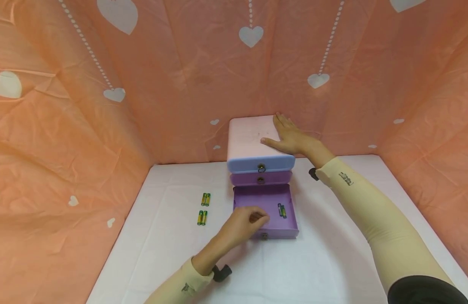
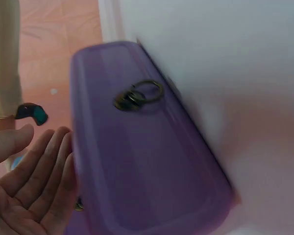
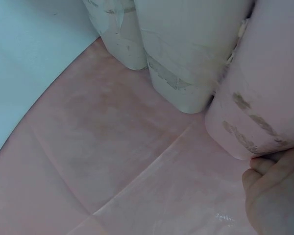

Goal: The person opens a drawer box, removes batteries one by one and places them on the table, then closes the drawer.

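A small drawer unit (image 1: 249, 135) with a pink top stands at the back of the white table. Its blue top drawer (image 1: 261, 164) and purple middle drawer (image 1: 261, 178) are closed. The purple bottom drawer (image 1: 264, 200) is pulled out, with a pair of green-and-yellow batteries (image 1: 281, 210) inside. My left hand (image 1: 257, 219) hovers over the drawer's front left corner. In the left wrist view its fingers (image 2: 44, 171) lie loosely straight beside the drawer front (image 2: 147, 161) and ring pull (image 2: 137, 95), holding nothing I can see. My right hand (image 1: 289, 136) rests flat on the unit's top.
Two more pairs of batteries (image 1: 205, 199) (image 1: 202, 217) lie on the white table (image 1: 333, 253) left of the drawer. An orange cloth with white hearts (image 1: 104, 105) walls in the back and both sides. The right wrist view shows only pink surface and my hand's edge (image 3: 277, 196).
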Demonstrator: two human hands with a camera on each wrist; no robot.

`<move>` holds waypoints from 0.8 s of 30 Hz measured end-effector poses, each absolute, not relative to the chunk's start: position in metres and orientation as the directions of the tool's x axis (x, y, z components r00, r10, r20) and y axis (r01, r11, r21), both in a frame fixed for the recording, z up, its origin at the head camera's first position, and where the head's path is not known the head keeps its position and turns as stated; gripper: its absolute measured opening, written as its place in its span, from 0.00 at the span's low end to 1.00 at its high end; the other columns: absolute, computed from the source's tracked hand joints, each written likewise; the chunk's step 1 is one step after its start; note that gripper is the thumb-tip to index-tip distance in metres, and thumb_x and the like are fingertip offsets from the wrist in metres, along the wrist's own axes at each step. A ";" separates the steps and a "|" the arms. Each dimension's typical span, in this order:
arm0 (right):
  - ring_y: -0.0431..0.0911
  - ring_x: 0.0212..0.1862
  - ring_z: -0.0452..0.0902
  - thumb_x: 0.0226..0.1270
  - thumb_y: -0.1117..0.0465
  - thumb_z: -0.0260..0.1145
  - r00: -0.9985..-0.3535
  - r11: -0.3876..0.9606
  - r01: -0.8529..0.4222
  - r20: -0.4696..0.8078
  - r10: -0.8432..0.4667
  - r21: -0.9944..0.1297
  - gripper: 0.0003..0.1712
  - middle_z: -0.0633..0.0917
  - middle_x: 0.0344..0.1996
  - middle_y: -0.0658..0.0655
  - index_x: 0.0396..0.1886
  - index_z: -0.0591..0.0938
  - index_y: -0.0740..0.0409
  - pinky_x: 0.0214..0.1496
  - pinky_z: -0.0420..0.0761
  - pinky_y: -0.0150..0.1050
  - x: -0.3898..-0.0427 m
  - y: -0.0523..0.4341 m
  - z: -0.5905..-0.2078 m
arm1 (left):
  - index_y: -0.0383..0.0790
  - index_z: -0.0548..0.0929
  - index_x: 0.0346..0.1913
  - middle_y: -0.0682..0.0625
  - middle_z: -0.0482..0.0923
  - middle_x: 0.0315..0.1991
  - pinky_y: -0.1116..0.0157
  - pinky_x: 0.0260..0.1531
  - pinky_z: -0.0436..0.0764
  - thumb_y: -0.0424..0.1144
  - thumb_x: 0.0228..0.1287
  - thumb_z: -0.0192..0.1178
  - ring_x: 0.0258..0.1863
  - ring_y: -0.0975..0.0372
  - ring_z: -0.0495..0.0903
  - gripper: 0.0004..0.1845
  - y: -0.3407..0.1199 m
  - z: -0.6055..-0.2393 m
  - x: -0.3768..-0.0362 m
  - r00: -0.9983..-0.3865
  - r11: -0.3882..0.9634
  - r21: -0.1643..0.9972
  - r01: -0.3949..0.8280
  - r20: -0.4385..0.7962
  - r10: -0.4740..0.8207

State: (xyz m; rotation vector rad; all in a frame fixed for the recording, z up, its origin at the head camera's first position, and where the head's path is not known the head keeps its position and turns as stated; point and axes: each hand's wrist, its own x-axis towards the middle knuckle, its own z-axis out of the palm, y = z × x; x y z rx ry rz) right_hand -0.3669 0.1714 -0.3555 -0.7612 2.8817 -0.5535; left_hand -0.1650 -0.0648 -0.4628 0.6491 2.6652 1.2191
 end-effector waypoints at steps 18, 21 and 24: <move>0.56 0.87 0.22 0.79 0.25 0.49 -0.868 0.807 -0.458 -0.009 -0.497 -0.373 0.65 0.30 0.86 0.66 0.86 0.33 0.68 0.87 0.29 0.54 -0.367 0.171 -0.356 | 0.38 0.89 0.54 0.50 0.90 0.46 0.67 0.48 0.86 0.41 0.76 0.69 0.43 0.64 0.86 0.12 -0.040 -0.485 -0.201 -0.880 0.624 0.662 0.415 0.120 0.459; 0.56 0.87 0.22 0.79 0.25 0.49 -0.869 0.806 -0.454 -0.011 -0.494 -0.380 0.65 0.30 0.86 0.65 0.86 0.33 0.68 0.87 0.28 0.54 -0.367 0.171 -0.356 | 0.37 0.89 0.55 0.48 0.89 0.47 0.66 0.49 0.85 0.41 0.75 0.70 0.44 0.62 0.86 0.14 -0.038 -0.488 -0.205 -0.875 0.632 0.641 0.435 0.135 0.465; 0.55 0.87 0.22 0.78 0.24 0.49 -0.871 0.807 -0.448 -0.013 -0.491 -0.385 0.65 0.30 0.87 0.64 0.86 0.33 0.66 0.87 0.28 0.54 -0.367 0.171 -0.357 | 0.37 0.88 0.55 0.46 0.89 0.48 0.61 0.55 0.83 0.41 0.73 0.72 0.45 0.59 0.86 0.15 -0.035 -0.490 -0.209 -0.877 0.658 0.611 0.440 0.134 0.461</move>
